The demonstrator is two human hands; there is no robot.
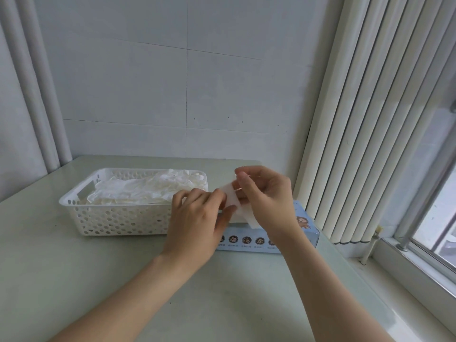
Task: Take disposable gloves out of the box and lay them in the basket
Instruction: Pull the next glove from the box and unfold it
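Note:
A white perforated basket [81, 208] stands on the table at left, with several translucent white gloves [153, 187] piled in it. To its right lies a light blue glove box [304, 229], mostly hidden behind my hands. A thin white glove [243, 214] rises from the box top. My right hand [266, 196] pinches its upper part between thumb and fingers. Just left of it, my left hand [197, 218] holds the glove's lower left edge, above the box's near left end.
The pale table [74, 280] runs to a tiled wall behind. Vertical blinds [365, 119] hang at right, close behind the box. A window sill and frame [419, 262] lie at the lower right.

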